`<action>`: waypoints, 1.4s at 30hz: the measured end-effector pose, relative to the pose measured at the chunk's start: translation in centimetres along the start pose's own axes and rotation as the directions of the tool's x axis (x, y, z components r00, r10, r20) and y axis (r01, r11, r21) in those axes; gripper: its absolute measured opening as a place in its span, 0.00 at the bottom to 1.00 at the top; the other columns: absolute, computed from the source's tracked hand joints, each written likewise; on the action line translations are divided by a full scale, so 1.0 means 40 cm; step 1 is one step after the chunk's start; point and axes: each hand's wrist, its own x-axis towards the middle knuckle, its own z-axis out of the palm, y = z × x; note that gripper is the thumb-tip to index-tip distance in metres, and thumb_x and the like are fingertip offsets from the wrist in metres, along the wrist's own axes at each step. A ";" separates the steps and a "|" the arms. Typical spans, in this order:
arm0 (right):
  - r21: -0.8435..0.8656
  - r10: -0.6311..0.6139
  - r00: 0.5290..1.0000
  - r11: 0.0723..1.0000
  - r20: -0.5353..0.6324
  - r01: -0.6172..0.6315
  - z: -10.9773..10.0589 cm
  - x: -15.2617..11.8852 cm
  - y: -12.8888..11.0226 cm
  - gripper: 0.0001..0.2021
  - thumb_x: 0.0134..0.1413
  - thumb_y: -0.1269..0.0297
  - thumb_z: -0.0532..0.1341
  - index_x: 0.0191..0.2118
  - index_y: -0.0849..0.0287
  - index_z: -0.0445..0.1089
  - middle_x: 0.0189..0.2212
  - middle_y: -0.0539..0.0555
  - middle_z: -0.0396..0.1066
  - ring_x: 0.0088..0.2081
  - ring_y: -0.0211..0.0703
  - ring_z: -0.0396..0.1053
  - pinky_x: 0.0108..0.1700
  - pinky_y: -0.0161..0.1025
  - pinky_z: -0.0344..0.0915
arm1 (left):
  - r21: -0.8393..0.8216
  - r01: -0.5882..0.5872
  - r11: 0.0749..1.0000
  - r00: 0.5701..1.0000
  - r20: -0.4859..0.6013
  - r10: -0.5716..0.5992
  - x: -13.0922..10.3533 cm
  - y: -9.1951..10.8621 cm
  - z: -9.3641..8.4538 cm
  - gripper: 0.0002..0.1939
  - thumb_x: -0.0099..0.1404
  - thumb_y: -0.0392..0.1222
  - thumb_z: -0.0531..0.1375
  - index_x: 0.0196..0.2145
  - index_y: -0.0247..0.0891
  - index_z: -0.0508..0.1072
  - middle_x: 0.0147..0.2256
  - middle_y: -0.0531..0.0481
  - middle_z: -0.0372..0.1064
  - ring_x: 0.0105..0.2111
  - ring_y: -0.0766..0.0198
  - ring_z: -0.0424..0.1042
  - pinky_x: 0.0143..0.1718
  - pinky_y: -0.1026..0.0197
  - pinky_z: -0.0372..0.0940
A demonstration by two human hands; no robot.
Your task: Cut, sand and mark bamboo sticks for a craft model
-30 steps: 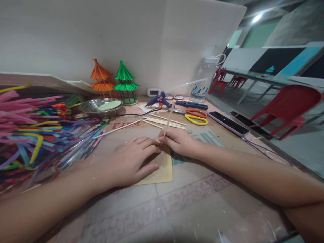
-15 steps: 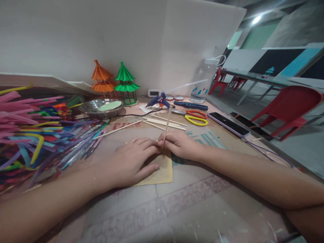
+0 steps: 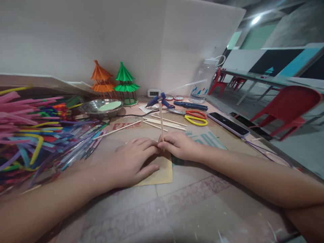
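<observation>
Between the thumb and fingers of my right hand a thin wooden stick is pinched near its lower end. It stands nearly upright over a yellow card. My left hand rests across the card, fingers stretched out and thumb apart, its fingertips close beside the foot of the stick. The fingers partly hide that foot, so I cannot tell whether it touches the card. Several loose wooden sticks lie just beyond my hands.
Colourful pipe cleaners heap up at left beside a metal bowl. Orange and green pagoda models stand behind. A blue glue gun, scissors, a phone and a water bottle are further right.
The stick's upper end has swung left, so the stick, which leaned right, now stands nearly upright with a slight lean left. My left hand has stayed in place.
</observation>
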 end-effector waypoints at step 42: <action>0.055 0.034 0.999 0.998 0.039 -0.037 -0.003 0.000 -0.002 0.13 0.68 0.62 0.53 0.33 0.59 0.70 0.30 0.53 0.74 0.34 0.41 0.70 0.39 0.36 0.61 | -0.001 0.017 1.000 1.000 0.002 -0.017 -0.002 -0.002 0.001 0.20 0.72 0.54 0.53 0.53 0.40 0.70 0.52 0.42 0.68 0.53 0.48 0.67 0.54 0.43 0.63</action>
